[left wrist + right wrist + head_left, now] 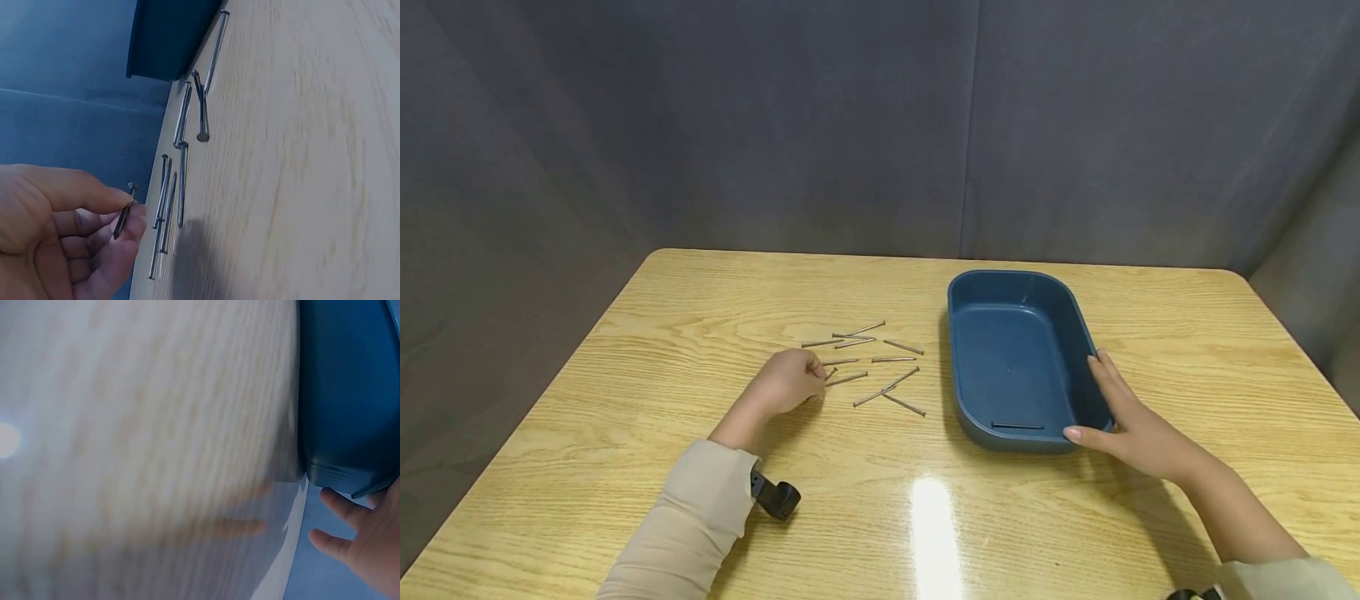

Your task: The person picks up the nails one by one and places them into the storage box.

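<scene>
A nail (123,219) is pinched between the thumb and fingers of my left hand (69,225), raised off the wood in the left wrist view. In the head view that left hand (786,382) is at the left end of a loose group of nails (891,359). My right hand (1138,429) rests against the near right corner of a blue plastic bin (958,367), its thumb at the rim and its fingers along the outer side. Two fingers stand out straight and spread in the right wrist view. One nail (1017,427) lies inside the bin at its near end.
Everything stands on a light wooden table (647,400). Behind it hangs a dark grey curtain (820,125). A black wrist mount (775,495) sticks out from the left sleeve, close over the tabletop.
</scene>
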The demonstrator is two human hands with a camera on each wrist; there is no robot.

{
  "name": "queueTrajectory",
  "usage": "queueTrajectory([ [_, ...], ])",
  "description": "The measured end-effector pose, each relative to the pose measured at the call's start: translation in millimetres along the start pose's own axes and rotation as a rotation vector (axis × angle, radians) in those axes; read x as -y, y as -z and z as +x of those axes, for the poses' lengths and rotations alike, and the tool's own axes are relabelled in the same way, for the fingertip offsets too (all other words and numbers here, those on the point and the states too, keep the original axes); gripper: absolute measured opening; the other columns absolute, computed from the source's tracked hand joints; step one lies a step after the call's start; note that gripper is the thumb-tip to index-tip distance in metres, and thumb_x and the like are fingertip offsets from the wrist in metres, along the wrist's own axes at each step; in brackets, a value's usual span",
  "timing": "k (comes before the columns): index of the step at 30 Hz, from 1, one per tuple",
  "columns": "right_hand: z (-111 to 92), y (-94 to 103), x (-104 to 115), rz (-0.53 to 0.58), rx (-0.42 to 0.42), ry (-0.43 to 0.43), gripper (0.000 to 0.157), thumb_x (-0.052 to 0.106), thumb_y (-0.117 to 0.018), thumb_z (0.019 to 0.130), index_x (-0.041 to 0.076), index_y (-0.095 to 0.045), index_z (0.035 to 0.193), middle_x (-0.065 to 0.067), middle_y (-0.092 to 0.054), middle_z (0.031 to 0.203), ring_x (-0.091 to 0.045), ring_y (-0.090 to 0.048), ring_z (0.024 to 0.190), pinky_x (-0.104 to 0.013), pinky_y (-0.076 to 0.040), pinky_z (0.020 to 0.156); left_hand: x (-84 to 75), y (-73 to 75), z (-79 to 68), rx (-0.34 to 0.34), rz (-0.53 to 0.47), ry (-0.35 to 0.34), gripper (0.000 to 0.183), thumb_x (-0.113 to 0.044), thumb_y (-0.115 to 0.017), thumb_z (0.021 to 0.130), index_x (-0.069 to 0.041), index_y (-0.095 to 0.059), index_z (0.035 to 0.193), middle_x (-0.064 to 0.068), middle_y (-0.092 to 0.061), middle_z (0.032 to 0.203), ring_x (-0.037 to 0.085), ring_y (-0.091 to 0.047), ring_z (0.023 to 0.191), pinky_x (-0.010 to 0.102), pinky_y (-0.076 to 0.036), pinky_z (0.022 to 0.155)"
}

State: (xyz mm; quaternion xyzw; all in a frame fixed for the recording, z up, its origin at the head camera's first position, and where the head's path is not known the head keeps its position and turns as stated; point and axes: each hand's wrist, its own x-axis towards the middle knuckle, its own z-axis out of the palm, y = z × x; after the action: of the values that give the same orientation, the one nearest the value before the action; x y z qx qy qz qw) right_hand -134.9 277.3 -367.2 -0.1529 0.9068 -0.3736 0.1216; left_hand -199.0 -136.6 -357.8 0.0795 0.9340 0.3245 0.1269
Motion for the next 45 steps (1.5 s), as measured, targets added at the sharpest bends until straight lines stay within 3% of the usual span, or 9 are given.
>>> queueTrajectory([
  [18, 0, -0.4, 0, 0.008, -0.005, 0.004, 0.096, 0.027, -0.061, 0.087, 0.012, 0.014, 0.145, -0.016, 0.021, 0.149, -0.044, 0.012, 0.134, -0.071, -0.011, 0.093, -13.3, -11.8, 7.7, 0.056, -0.136, -0.075, 0.01, -0.006, -0.054, 0.088, 0.0, -0.06, 0.092, 0.005, -0.053, 0.068, 0.013, -0.044, 0.058, 0.023, -0.036, 0.052],
  [45, 0, -0.7, 0, 0.005, -0.01, 0.004, 0.096, 0.028, -0.061, 0.086, 0.012, 0.014, 0.145, -0.017, 0.021, 0.149, -0.044, 0.012, 0.134, -0.071, -0.01, 0.094, -47.4, -23.9, 14.6, 0.1, -0.152, -0.171, 0.011, -0.011, -0.057, 0.088, -0.005, -0.062, 0.095, 0.004, -0.056, 0.081, 0.014, -0.049, 0.07, 0.024, -0.041, 0.06],
])
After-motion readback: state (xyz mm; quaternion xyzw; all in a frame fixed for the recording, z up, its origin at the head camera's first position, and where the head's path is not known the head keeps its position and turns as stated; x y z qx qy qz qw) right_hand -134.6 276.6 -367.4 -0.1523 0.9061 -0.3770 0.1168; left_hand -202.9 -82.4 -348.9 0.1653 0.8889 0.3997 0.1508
